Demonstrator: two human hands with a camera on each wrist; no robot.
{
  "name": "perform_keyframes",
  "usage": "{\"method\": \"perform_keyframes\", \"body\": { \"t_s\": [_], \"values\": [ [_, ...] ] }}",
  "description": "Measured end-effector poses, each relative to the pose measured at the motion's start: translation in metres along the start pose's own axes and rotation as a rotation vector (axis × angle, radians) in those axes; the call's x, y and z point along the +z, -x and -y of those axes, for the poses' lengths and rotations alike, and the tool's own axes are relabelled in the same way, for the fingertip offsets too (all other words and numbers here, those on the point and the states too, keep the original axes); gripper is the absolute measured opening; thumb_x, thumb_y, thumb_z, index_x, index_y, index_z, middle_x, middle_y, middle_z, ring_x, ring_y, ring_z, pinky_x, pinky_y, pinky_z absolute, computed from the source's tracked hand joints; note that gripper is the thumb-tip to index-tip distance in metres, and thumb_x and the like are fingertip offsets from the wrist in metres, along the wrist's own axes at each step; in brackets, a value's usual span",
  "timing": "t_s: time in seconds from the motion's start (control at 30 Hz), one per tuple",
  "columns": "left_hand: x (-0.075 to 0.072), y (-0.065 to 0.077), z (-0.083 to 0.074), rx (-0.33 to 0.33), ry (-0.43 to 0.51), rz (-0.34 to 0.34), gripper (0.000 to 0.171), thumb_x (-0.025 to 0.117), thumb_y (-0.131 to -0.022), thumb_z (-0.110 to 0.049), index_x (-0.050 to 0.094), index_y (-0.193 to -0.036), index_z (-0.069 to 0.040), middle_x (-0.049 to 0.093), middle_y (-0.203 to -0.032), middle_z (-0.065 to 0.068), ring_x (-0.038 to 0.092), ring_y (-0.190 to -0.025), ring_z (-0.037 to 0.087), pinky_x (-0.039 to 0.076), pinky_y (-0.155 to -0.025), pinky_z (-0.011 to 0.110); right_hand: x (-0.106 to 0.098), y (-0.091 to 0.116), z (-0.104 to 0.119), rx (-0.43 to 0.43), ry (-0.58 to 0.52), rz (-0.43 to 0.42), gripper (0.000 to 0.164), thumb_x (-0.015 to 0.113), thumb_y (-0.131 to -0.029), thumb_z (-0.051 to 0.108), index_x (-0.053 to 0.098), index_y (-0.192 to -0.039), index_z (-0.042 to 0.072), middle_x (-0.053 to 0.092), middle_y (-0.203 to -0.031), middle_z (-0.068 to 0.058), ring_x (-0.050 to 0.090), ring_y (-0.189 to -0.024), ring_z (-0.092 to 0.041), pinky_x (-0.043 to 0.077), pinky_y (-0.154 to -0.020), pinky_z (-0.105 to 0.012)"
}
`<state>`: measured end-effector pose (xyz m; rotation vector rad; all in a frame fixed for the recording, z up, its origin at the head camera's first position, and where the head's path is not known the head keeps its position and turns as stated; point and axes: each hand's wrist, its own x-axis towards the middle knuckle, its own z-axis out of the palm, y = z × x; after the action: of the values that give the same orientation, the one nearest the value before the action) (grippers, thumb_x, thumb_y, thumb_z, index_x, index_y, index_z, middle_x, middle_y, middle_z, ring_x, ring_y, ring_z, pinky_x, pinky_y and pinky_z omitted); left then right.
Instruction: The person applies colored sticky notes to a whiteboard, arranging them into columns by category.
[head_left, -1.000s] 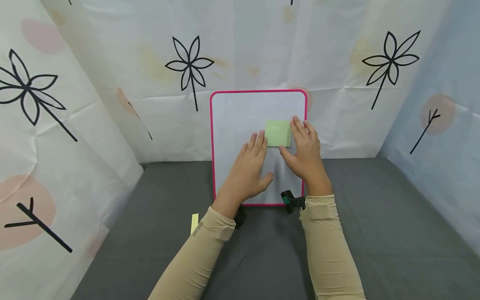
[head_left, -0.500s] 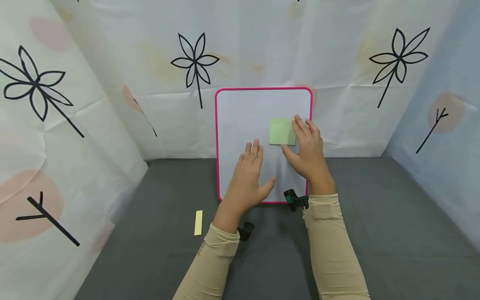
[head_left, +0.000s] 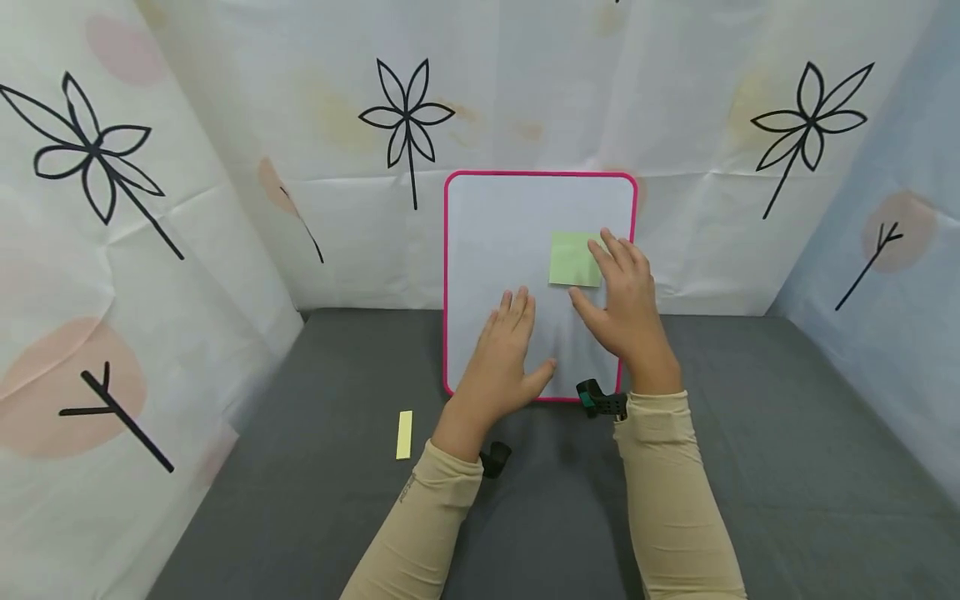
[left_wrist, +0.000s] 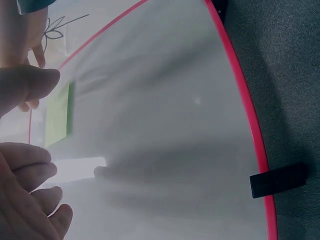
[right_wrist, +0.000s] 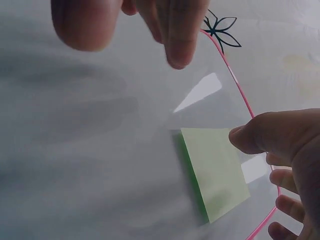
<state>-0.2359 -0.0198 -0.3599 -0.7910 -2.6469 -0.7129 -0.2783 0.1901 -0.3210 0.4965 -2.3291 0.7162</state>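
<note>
A green square sticky note is on the right half of a white board with a pink rim, which stands upright against the back wall. My right hand is beside the note, fingers spread, with its fingertips overlapping the note's right edge in the head view. In the right wrist view the thumb lies close to a corner of the sticky note. Lower left of the note, my left hand is held before the board with fingers extended and nothing in it. One edge of the note lifts slightly off the board.
A narrow yellow paper strip lies on the dark grey table, left of the left forearm. A black clip-like piece sits at the board's lower rim. White cloth walls with flower drawings enclose the back and sides.
My left hand has drawn away from the note, down and to the left. The right hand has eased slightly off the note's edge. The head view has shifted, and the yellow strip shows fully.
</note>
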Motion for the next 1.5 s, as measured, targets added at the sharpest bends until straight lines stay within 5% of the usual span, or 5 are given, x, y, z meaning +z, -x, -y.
{"method": "perform_keyframes", "body": {
  "t_s": [0.27,0.47,0.77,1.5],
  "values": [
    [-0.004,0.002,0.004,0.001,0.030,0.027,0.080,0.070,-0.102,-0.034,0.035,-0.163,0.004,0.029,-0.173,0.019,0.017,-0.165,0.040,0.020,-0.133,0.053,-0.015,0.008,0.025,-0.065,-0.226,-0.001,0.058,0.077,-0.093,0.006,0.059,-0.148,-0.002,0.047,-0.162,-0.023,0.035,-0.153,-0.044,0.028,-0.120,-0.070],
    [-0.011,0.008,0.005,-0.002,0.059,0.002,0.072,0.071,-0.102,-0.032,0.044,-0.159,0.002,0.038,-0.169,0.018,0.029,-0.162,0.037,0.027,-0.131,0.050,-0.018,0.016,0.038,-0.091,-0.264,0.008,0.055,0.077,-0.094,0.005,0.061,-0.147,0.000,0.055,-0.157,-0.019,0.045,-0.150,-0.040,0.032,-0.120,-0.069],
    [-0.006,0.007,0.001,0.094,0.072,-0.036,0.055,0.074,-0.100,-0.026,0.062,-0.146,0.001,0.059,-0.153,0.018,0.058,-0.143,0.031,0.049,-0.117,0.044,-0.025,0.029,0.034,-0.077,-0.226,0.056,0.052,0.077,-0.094,0.003,0.064,-0.144,0.001,0.059,-0.153,-0.020,0.049,-0.145,-0.040,0.039,-0.115,-0.069],
    [0.000,0.009,-0.010,0.147,0.006,-0.012,0.047,0.075,-0.099,-0.028,0.069,-0.139,-0.003,0.064,-0.147,0.015,0.064,-0.136,0.027,0.053,-0.113,0.038,-0.035,0.055,0.012,-0.096,-0.091,0.110,0.044,0.079,-0.091,0.001,0.069,-0.134,-0.003,0.069,-0.135,-0.023,0.059,-0.130,-0.043,0.045,-0.108,-0.068]
  ]
}}
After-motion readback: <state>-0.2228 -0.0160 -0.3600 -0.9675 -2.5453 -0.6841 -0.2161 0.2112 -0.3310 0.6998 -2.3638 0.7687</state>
